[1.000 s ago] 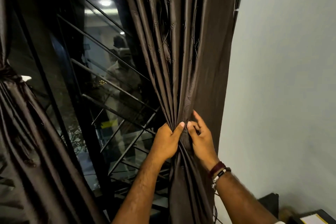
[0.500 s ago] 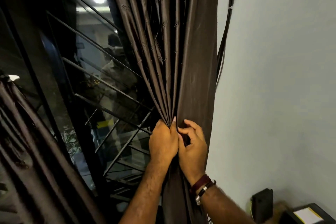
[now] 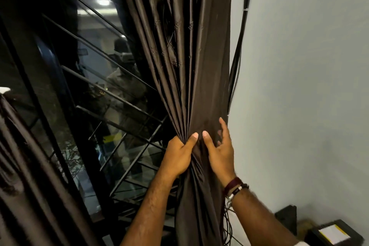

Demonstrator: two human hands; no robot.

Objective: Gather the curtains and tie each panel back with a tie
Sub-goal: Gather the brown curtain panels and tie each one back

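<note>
The right curtain panel, dark brown and shiny, hangs by the wall with its folds bunched at hand height. My left hand grips the gathered folds on the window side, thumb on top. My right hand lies against the panel's wall side with its fingers spread and reaching up along the fabric. The left curtain panel hangs at the left edge, cinched near the top by what looks like a tie, mostly out of view. No loose tie shows near my hands.
A dark window with a black metal grille reflects a person. Black cables run down the grey wall beside the curtain. A black box with a white label sits at the bottom right.
My right hand has uncurled from the fabric, its fingers now spread and reaching up the panel's right edge. My left hand keeps its grip on the bunched folds.
</note>
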